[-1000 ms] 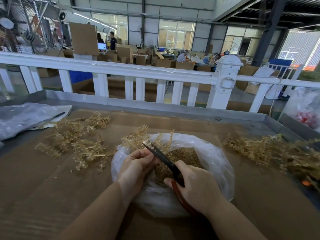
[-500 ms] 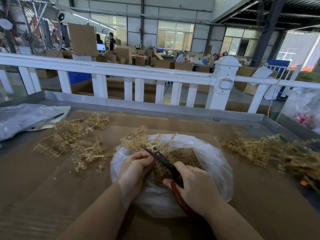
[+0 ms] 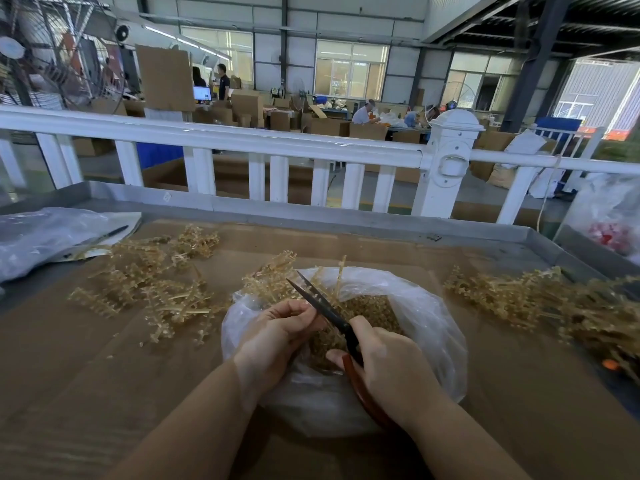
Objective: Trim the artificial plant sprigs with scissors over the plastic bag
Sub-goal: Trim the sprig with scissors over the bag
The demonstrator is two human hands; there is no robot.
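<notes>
A clear plastic bag (image 3: pixel 429 327) lies open on the brown table in front of me, with a heap of tan trimmings (image 3: pixel 370 306) inside. Over its left rim my left hand (image 3: pixel 277 334) grips a tan plastic sprig (image 3: pixel 273 275) that sticks up and away. My right hand (image 3: pixel 388 365) holds scissors (image 3: pixel 322 306) with dark blades and red-brown handles. The blades are slightly apart and point up-left, right beside my left fingers at the sprig's stems.
A pile of tan sprigs (image 3: pixel 156 275) lies left of the bag, another pile (image 3: pixel 540 299) to its right. A flat plastic bag and a pen (image 3: pixel 107 234) lie at far left. A metal rim (image 3: pixel 311 216) and a white fence (image 3: pixel 242 140) border the table's far side.
The scissors have shifted slightly along the sprig and the blades have parted a little. Both hands stay over the bag.
</notes>
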